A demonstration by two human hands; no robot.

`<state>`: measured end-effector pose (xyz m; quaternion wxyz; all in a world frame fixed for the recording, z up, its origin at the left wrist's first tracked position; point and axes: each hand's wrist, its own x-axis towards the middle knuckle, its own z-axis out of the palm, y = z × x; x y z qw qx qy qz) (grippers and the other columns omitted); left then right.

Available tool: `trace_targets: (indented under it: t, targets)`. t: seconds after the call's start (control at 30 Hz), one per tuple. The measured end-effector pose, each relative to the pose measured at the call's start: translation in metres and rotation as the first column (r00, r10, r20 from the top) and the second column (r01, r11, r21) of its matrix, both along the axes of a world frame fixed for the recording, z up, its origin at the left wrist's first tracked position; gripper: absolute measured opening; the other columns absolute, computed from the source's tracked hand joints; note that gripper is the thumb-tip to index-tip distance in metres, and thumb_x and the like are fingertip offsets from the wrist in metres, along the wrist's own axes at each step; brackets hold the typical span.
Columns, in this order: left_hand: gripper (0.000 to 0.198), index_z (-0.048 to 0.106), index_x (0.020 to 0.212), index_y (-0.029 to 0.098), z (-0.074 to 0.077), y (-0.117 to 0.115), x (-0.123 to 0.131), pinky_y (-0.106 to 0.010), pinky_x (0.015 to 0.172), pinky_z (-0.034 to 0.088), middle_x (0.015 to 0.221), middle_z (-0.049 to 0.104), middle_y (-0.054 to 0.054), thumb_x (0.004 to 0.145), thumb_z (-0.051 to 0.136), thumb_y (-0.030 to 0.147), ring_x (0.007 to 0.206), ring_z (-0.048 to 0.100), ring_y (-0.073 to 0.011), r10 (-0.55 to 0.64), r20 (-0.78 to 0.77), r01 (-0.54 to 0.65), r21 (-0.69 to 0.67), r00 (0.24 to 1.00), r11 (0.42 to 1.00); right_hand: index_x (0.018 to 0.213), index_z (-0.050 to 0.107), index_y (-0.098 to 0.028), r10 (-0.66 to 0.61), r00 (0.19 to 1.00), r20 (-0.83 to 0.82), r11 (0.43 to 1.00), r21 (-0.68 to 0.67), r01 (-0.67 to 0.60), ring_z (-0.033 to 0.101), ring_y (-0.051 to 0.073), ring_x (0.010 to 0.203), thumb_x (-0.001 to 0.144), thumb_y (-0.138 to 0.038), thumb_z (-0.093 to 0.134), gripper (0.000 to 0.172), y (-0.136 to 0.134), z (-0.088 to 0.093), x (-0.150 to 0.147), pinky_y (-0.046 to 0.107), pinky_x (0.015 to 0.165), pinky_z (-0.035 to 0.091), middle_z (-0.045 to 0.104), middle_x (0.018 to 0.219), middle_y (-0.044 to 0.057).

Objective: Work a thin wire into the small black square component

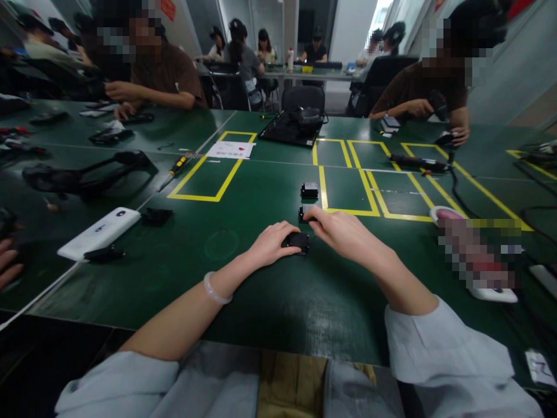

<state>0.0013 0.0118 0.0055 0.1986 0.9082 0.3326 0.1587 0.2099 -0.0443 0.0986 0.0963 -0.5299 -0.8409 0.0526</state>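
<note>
Where the left grip closes: thumb and fingers clamped about the near black block, low at the counter.
Right grip: fingertips touching the middle black block; whether they pinch it, I cannot tell.
Middle black block: just beyond the near black block, right grip nearer, its long axis partly hidden by fingers.
Far black block: just past the middle one, untouched, longer side seemingly crosswise.
Yellow tape outline: right of the far black block.
</note>
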Motion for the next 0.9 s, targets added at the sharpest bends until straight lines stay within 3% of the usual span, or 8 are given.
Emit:
trace_targets:
  t: [0.1, 0.23, 0.47, 0.9]
  targets:
    - [0.037, 0.056, 0.115, 0.022, -0.002, 0.001, 0.000, -0.037, 0.089, 0.045, 0.112, 0.059, -0.006, 0.088, 0.064, 0.046, 0.104, 0.055, -0.0246, -0.006, 0.008, 0.005, 0.012, 1.000, 1.000, 0.115, 0.052, -0.019, 0.059, 0.998, -0.010, 0.998, -0.021, -0.059, 0.059, 0.016, 0.067, 0.097, -0.027, 0.035, 0.025, -0.001, 0.003, 0.004, 0.026, 0.059, 0.027, 0.067, 0.082, 0.004]
    - [0.038, 0.056, 0.116, 0.022, -0.003, 0.001, 0.000, -0.037, 0.089, 0.045, 0.113, 0.059, -0.006, 0.088, 0.064, 0.046, 0.104, 0.056, -0.0244, -0.011, -0.001, 0.011, 0.014, 1.000, 1.000, 0.109, 0.053, -0.020, 0.046, 0.999, -0.012, 0.999, -0.029, -0.046, 0.059, 0.016, 0.068, 0.096, -0.027, 0.036, 0.023, -0.002, 0.005, 0.003, 0.026, 0.059, 0.027, 0.067, 0.082, 0.004]
    - [0.037, 0.056, 0.115, 0.022, -0.002, 0.001, 0.000, -0.037, 0.088, 0.045, 0.112, 0.059, -0.006, 0.088, 0.063, 0.046, 0.104, 0.056, -0.0243, -0.013, 0.002, 0.013, 0.007, 1.000, 1.000, 0.104, 0.055, -0.019, -0.175, 0.978, 0.110, 0.983, 0.071, 0.168, 0.062, 0.019, 0.067, 0.100, -0.040, 0.031, 0.032, 0.000, 0.000, -0.007, 0.027, 0.054, 0.020, 0.069, 0.078, 0.006]
    - [0.037, 0.055, 0.116, 0.022, -0.004, 0.001, -0.002, -0.036, 0.089, 0.045, 0.113, 0.058, -0.006, 0.089, 0.062, 0.047, 0.104, 0.055, -0.0240, -0.018, 0.007, 0.018, 0.013, 1.000, 1.000, 0.111, 0.053, -0.019, 0.026, 1.000, -0.013, 1.000, 0.006, -0.026, 0.063, 0.017, 0.071, 0.097, -0.028, 0.036, 0.023, -0.001, 0.001, -0.001, 0.026, 0.059, 0.028, 0.070, 0.084, 0.004]
